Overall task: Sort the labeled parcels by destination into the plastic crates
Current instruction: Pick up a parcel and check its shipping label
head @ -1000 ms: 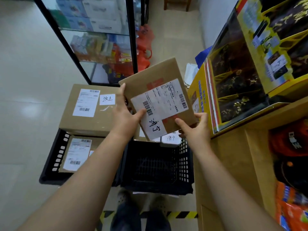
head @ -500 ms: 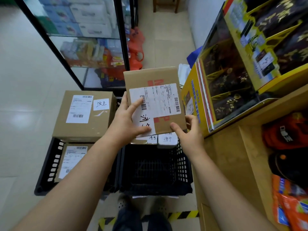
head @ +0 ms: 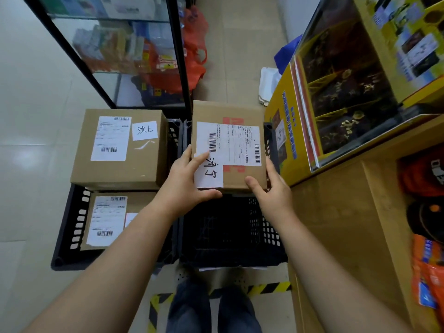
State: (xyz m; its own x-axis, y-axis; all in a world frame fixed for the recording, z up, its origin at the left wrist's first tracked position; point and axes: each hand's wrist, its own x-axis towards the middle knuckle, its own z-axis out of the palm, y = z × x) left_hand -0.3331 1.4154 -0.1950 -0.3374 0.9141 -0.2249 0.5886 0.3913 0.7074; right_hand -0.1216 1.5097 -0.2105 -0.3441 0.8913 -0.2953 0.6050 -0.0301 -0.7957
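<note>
A small brown parcel [head: 240, 111] with a white shipping label and a handwritten tag lies flat over the far half of the right black crate [head: 230, 236]. My left hand [head: 185, 183] grips its near left corner, with the thumb under the front edge. My right hand [head: 271, 188] holds its near right corner. The left black crate [head: 72, 227] holds a labeled parcel [head: 134, 203], and a larger labeled box [head: 120, 164] sits on top across its far end.
A glass display cabinet [head: 120, 56] with a black frame stands behind the crates. A wooden counter [head: 348, 224] with a yellow display box [head: 300, 111] borders the right crate. Yellow-black floor tape [head: 264, 288] runs near my feet.
The parcel came down from a tilted position in front of me and now lies level at the far end of the right crate. Both hands moved forward and down with it.
</note>
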